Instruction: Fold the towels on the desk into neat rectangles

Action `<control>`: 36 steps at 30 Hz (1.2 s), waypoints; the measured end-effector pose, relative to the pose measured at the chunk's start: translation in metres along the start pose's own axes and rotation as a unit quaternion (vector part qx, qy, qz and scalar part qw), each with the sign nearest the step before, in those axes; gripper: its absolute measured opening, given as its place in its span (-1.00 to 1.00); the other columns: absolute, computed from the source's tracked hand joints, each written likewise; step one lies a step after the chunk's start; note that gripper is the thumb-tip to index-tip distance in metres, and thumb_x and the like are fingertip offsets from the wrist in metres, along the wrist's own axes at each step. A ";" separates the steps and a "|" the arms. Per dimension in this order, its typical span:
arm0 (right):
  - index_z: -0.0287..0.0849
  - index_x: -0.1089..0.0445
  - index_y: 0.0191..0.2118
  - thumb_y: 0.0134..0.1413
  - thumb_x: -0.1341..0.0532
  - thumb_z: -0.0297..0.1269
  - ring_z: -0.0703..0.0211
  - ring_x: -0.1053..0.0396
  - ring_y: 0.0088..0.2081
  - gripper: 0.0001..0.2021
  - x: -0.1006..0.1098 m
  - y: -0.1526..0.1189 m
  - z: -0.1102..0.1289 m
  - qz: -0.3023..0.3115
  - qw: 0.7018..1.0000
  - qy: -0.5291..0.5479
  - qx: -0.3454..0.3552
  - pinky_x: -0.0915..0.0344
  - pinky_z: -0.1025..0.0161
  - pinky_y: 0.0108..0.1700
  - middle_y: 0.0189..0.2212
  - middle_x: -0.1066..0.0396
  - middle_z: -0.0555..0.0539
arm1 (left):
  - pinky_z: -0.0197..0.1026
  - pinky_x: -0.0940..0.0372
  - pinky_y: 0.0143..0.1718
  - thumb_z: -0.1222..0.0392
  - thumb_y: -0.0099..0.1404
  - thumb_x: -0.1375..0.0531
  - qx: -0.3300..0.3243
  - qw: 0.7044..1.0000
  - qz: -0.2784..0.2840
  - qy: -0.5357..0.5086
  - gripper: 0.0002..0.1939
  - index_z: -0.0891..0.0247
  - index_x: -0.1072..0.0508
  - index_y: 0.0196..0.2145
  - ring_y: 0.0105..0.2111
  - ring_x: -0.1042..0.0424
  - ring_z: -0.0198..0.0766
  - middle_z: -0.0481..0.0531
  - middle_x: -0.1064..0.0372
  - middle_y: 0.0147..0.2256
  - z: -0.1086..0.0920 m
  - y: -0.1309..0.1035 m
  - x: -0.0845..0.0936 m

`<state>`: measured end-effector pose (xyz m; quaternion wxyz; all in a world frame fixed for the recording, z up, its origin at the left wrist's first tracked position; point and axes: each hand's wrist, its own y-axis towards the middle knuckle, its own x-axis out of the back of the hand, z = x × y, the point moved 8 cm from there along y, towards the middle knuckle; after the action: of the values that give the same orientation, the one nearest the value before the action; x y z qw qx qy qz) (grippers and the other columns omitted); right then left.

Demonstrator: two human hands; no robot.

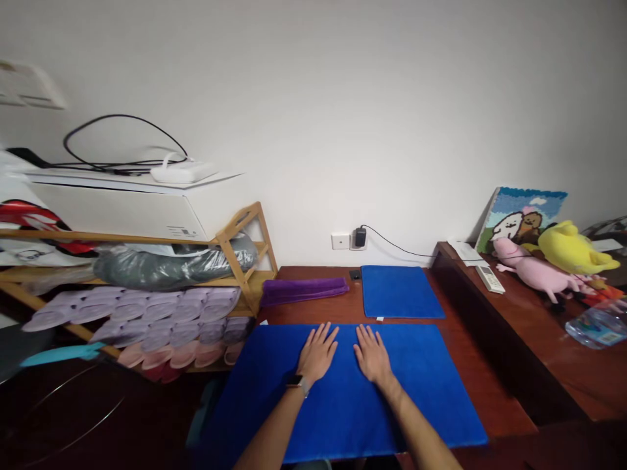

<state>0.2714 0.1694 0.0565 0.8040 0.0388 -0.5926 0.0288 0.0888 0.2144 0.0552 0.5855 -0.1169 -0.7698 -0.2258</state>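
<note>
Cloth (pixel 345 398), blue, large and rectangular, lies spread on the reddish-brown wooden desk (pixel 490 391) in the head view. The bare left hand (pixel 317 352) and right hand (pixel 372 356) rest on it, fingers straight and slightly parted, gripping nothing. Uneven pressure could drag or wrinkle it. Its near left corner fades into shadow; palms are hidden, 2 forearms cut off.

got two hands (pixel 317 352) (pixel 375 358), one watch (pixel 296 381), two blue cloths (pixel 347 418) (pixel 401 292), just one purple cloth (pixel 304 292), one remote (pixel 490 279), one black plug (pixel 360 236), one pink plushie (pixel 533 269)
</note>
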 end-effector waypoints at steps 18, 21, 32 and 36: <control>-0.36 0.14 0.56 0.45 0.25 -0.05 -0.04 0.22 0.56 -0.28 0.057 -0.056 -0.211 0.019 0.960 -0.096 -0.264 0.23 -0.10 0.55 0.56 0.20 -0.14 | 0.39 -0.12 0.39 -0.04 0.55 0.15 0.107 0.990 -0.045 0.075 -0.36 0.24 -0.31 0.40 0.42 -0.20 0.18 0.30 -0.26 0.41 0.148 -0.052 0.052; -0.39 0.04 0.54 0.47 0.24 -0.09 -0.08 0.14 0.55 -0.30 0.048 -0.036 -0.127 -0.033 0.981 -0.083 -0.174 0.22 -0.09 0.55 0.54 0.09 -0.22 | 0.17 -0.15 0.43 -0.04 0.58 0.12 0.030 0.998 -0.035 0.047 -0.41 0.15 -0.30 0.42 0.43 -0.21 0.00 0.16 -0.24 0.43 0.083 -0.036 0.033; -0.18 0.04 0.55 0.49 0.18 -0.07 0.02 0.14 0.55 -0.36 0.016 -0.007 -0.073 0.003 0.995 -0.041 -0.092 0.19 -0.10 0.54 0.54 0.08 -0.09 | 0.26 -0.11 0.43 -0.05 0.58 0.12 0.045 0.998 -0.019 0.027 -0.39 0.15 -0.25 0.45 0.45 -0.17 0.06 0.17 -0.20 0.44 0.060 -0.014 0.007; -0.24 0.18 0.57 0.48 0.24 -0.01 0.04 0.25 0.57 -0.30 0.041 -0.044 -0.198 0.025 0.968 -0.082 -0.234 0.26 -0.05 0.55 0.57 0.21 -0.08 | 0.32 -0.11 0.41 -0.08 0.55 0.12 0.103 0.991 -0.041 0.071 -0.36 0.20 -0.29 0.43 0.44 -0.18 0.14 0.23 -0.21 0.44 0.151 -0.041 0.037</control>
<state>0.4762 0.1448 0.0359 0.7383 -0.1636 -0.6476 -0.0939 -0.0677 0.2486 0.0499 0.6379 -0.0078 -0.7494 -0.1775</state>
